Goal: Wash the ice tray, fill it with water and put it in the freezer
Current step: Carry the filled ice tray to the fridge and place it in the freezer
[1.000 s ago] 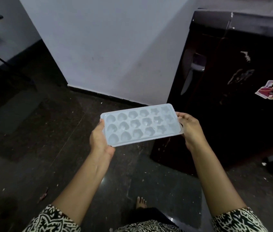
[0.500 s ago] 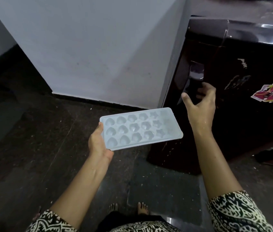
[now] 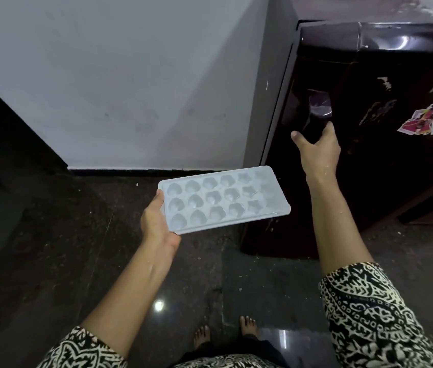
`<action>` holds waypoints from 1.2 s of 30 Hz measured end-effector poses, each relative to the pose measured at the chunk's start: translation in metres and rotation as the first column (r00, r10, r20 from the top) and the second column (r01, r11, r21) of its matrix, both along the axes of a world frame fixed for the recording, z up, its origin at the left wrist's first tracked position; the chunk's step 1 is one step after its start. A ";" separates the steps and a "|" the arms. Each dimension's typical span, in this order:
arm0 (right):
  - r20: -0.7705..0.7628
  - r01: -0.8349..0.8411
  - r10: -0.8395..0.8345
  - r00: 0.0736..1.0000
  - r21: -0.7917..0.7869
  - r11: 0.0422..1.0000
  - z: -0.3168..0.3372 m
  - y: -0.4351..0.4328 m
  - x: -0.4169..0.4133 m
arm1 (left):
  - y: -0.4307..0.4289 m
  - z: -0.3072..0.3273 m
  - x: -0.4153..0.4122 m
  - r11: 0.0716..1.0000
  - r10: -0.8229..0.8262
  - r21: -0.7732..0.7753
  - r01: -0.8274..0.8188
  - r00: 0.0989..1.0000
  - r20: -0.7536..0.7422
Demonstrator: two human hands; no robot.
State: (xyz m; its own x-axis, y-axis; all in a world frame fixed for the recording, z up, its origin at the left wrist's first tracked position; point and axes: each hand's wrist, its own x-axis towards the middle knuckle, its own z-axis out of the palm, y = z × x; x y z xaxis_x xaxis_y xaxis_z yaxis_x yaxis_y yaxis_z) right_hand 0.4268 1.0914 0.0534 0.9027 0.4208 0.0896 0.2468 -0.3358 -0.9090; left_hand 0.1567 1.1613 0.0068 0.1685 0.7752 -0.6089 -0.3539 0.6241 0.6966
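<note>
A pale blue ice tray (image 3: 223, 199) with heart, flower and star moulds is held level in front of me. My left hand (image 3: 155, 221) grips its left short end, thumb on top. The tray's right end hangs free near the fridge's lower corner. My right hand (image 3: 317, 148) is up at the fridge door handle (image 3: 316, 112), its fingers curled around the handle's lower part. The dark maroon fridge (image 3: 385, 155) stands to my right with its door shut.
A white wall (image 3: 120, 83) with a black skirting runs behind the tray. The floor (image 3: 64, 248) is dark polished stone. Stickers (image 3: 430, 119) sit on the fridge door. My bare feet (image 3: 223, 330) show at the bottom.
My right hand let go of the tray's right end and rose to the fridge handle, where it now grips. The left hand alone holds the tray. I have stepped closer to the fridge.
</note>
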 end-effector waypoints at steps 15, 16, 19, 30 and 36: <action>0.110 0.289 -0.300 0.948 0.106 0.951 -0.007 -0.096 -0.065 | 0.024 -0.001 -0.026 0.995 -0.101 -0.002 0.101 0.995 0.009; 0.125 0.337 -0.348 0.929 0.100 0.936 -0.012 -0.104 -0.071 | 0.024 -0.002 -0.026 0.993 -0.116 -0.003 0.116 0.993 0.012; 0.303 0.490 -0.503 0.810 0.121 0.863 -0.019 -0.124 -0.097 | 0.023 -0.005 -0.026 0.987 -0.159 -0.002 0.159 0.987 0.015; 0.276 -0.012 -0.004 0.961 0.056 0.998 0.009 -0.088 -0.132 | 0.015 -0.003 -0.013 0.963 -0.268 0.001 0.269 0.962 0.042; -0.078 0.373 -0.364 0.928 0.211 0.904 0.021 -0.099 -0.127 | 0.011 0.000 -0.001 0.949 -0.316 0.019 0.316 0.946 0.069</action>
State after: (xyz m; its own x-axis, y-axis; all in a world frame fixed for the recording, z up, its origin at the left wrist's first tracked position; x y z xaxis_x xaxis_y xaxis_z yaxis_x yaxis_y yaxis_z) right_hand 0.3002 0.9924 0.0743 0.9939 0.0312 0.1055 0.1095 -0.1884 -0.9760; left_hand 0.1559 1.1721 0.0071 0.4475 0.6800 -0.5808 -0.1876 0.7064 0.6825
